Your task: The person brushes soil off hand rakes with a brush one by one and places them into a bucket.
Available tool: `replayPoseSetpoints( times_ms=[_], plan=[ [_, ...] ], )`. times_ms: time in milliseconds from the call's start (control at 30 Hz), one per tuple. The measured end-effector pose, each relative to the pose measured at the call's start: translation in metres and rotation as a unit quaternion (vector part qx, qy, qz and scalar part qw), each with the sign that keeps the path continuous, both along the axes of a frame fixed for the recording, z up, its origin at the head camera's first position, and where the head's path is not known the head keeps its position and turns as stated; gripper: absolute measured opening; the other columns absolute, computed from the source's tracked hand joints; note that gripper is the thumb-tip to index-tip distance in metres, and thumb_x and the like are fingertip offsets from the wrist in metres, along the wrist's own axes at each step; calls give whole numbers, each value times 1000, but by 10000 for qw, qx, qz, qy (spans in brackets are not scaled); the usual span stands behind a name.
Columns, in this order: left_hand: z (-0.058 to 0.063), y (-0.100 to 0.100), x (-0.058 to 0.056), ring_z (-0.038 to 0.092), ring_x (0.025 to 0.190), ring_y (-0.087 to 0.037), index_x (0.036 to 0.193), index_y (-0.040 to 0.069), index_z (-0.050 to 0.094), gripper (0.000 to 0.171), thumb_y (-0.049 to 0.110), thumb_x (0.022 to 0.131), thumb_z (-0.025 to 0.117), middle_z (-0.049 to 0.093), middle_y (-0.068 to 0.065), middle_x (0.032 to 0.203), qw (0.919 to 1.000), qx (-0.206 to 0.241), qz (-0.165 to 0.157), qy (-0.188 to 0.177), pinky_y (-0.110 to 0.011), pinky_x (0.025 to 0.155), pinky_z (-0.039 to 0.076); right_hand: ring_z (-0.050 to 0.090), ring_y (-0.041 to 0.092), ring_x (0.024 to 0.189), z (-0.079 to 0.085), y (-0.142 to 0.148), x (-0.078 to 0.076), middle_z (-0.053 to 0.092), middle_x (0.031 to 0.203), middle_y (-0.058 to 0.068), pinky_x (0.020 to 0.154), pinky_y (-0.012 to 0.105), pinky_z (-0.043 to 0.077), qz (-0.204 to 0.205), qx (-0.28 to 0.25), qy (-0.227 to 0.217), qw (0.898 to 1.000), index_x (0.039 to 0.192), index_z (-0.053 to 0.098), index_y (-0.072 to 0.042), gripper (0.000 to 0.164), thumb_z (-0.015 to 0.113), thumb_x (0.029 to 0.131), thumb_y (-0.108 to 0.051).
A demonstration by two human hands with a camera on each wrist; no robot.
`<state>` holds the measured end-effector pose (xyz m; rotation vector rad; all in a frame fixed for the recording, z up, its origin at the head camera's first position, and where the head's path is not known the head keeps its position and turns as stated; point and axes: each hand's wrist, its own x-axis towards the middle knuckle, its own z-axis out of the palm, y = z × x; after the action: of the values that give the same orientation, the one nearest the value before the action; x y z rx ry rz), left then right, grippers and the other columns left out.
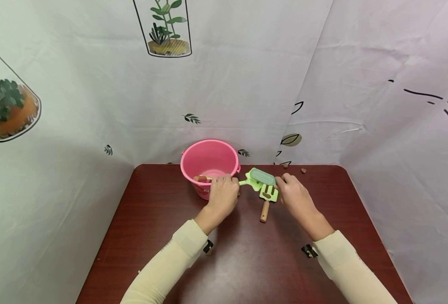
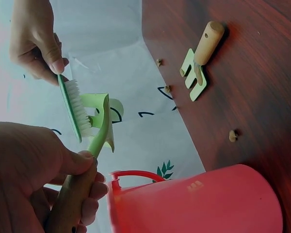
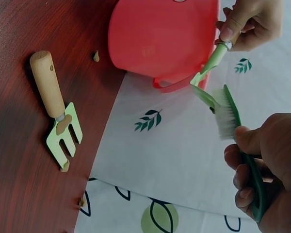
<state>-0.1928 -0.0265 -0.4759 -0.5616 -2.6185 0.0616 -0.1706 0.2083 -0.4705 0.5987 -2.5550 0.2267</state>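
Observation:
My left hand (image 1: 224,193) grips the wooden handle of a light-green hand rake (image 2: 104,121), whose bent head points right, beside the bucket. My right hand (image 1: 294,194) holds a green scrub brush (image 3: 235,109) with white bristles by its handle. In both wrist views the bristles touch or nearly touch the rake's head. In the head view the brush's back hides part of that head. Below them a light-green garden fork (image 3: 63,133) with a wooden handle lies on the table, brown bits on its tines. A pink bucket (image 1: 210,158) stands by my left hand, the rake's handle end above its rim.
Small brown lumps (image 1: 303,170) lie along the back of the dark red-brown table (image 1: 243,261), and another lump (image 2: 233,136) is near the bucket. White printed cloth (image 1: 247,93) hangs behind the table and at both sides.

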Motion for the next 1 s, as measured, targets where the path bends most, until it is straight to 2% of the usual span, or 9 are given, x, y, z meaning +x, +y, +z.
replayPoseSetpoints(
  times_ms=[400,800,1000],
  plan=[
    [1,0,1,62,71,-28,85,8,71,23,28,86,83,67,-7,79,9999,18,14,-119,-43,68,46,57,32,74,-2,7,0,58,87,15,64,42,55,-52,-113,38,9999,104,67,6,20,77,89,-2],
    [-2,-6,4,63,70,-28,83,8,71,28,34,87,81,66,-7,77,9999,101,-21,65,-42,66,46,56,31,75,-1,19,-1,57,87,16,65,42,54,-313,-185,-29,9993,106,68,7,20,76,89,0],
    [-3,-9,4,65,72,-30,83,8,70,31,37,86,81,66,-8,77,10000,64,24,41,-43,66,45,58,32,77,-1,25,-2,59,89,18,67,43,55,-228,-239,57,9994,108,68,9,22,75,90,0]
  ],
)
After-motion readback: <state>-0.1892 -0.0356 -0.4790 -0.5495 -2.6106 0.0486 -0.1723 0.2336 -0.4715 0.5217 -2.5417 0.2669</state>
